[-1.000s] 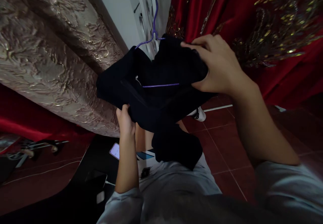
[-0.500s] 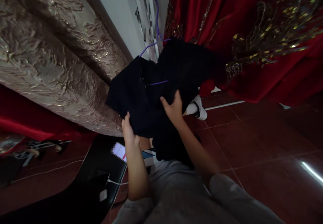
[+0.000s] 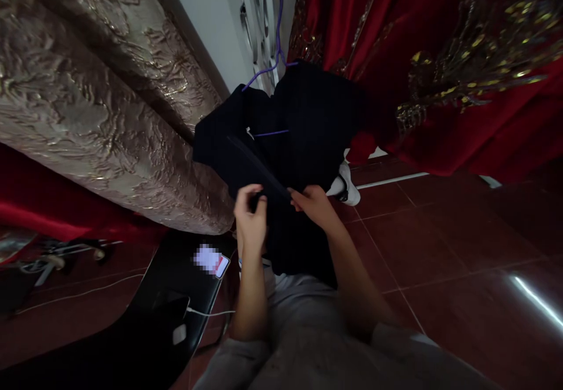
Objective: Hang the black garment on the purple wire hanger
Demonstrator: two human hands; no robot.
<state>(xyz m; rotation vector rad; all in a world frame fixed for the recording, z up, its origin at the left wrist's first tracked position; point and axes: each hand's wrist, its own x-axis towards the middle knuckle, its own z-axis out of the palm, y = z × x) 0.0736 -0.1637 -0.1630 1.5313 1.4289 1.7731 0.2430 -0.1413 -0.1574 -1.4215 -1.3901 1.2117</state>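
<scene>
A dark navy top (image 3: 308,120) hangs on a purple hanger (image 3: 280,38), its front parted so that the hanger's lower bar shows inside. My right hand (image 3: 313,205) pinches the lower end of a long front edge, which slants down from the upper left. To the left, my left hand (image 3: 252,214) is at the garment's lower part. Its fingers are curled with a gap between them and the thumb, and no cloth shows gripped there. Small pale marks sit on the top near the hanger bar.
A black seat (image 3: 145,314) on the left holds a lit phone (image 3: 212,261), a dark device with a white cable and a small white case (image 3: 179,334). A textured beige curtain (image 3: 109,114) hangs left, and red sequinned cloth (image 3: 440,102) right. Behind the hanger stands a white metal frame (image 3: 266,14).
My left hand has left the top's lower left edge and moved right. My right hand has closed on the front edge, which now lies drawn diagonally toward me.
</scene>
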